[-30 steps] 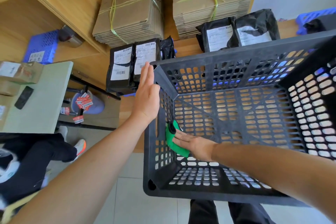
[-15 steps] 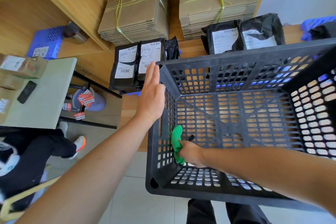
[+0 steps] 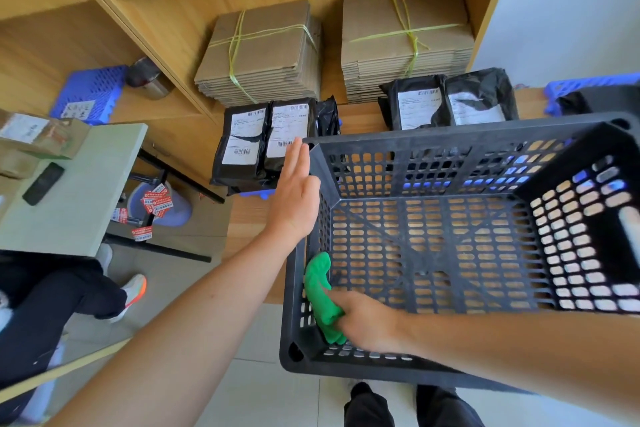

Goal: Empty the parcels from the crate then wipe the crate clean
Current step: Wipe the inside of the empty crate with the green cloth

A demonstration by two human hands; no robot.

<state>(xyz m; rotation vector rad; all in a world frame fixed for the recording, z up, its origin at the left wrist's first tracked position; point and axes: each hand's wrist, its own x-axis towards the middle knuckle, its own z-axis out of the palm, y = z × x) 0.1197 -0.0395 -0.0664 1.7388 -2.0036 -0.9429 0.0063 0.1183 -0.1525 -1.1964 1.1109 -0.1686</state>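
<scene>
from the head view i see the black crate point(image 3: 450, 146) tilted toward me with nothing inside but my right hand point(image 3: 367, 322), closed around a green cloth point(image 3: 322, 295) against the left wall. my left hand point(image 3: 296, 198) lies flat, fingers spread straight, outside that wall. black parcels point(image 3: 266, 139) stand on the wooden ledge behind.

**Count of what is on view**

One black crate point(image 3: 450, 146). One green cloth point(image 3: 322, 298). Two bare hands: a left hand point(image 3: 294, 198) and a right hand point(image 3: 367, 322). Two tied bundles of flat cardboard point(image 3: 259, 52), point(image 3: 405, 42). At least four black parcels with white labels: two on the left point(image 3: 242, 146), point(image 3: 289, 135) and two on the right point(image 3: 415, 104), point(image 3: 479, 97). One phone point(image 3: 43, 178) on one pale table point(image 3: 79, 204).
</scene>
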